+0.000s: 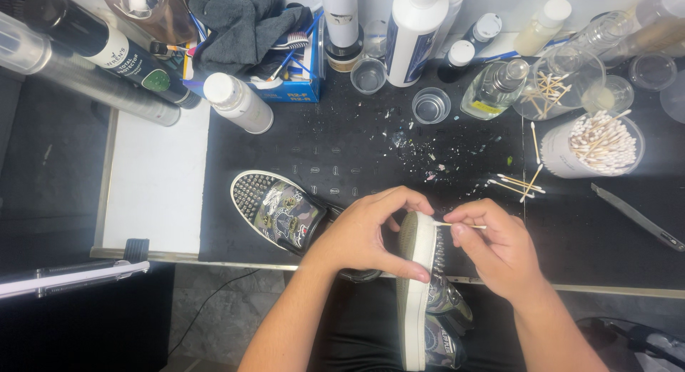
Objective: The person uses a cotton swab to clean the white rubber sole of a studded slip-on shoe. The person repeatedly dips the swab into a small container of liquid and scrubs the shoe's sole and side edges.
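Observation:
My left hand [367,233] grips a studded camouflage sneaker [422,301] by its toe, holding it on edge so its white sole rim faces me. My right hand [499,247] pinches a cotton swab [460,225] whose tip touches the sole rim near the toe. The matching sneaker [278,209] lies on the black mat [357,151] just left of my left hand, its studded toe pointing away to the left.
A tub of cotton swabs [596,145] stands at the right, with used swabs [517,183] beside it. Bottles [414,29], small clear cups [431,104], a spray can [239,101] and a blue box with a grey cloth [246,29] line the back. A utility knife [635,216] lies far right.

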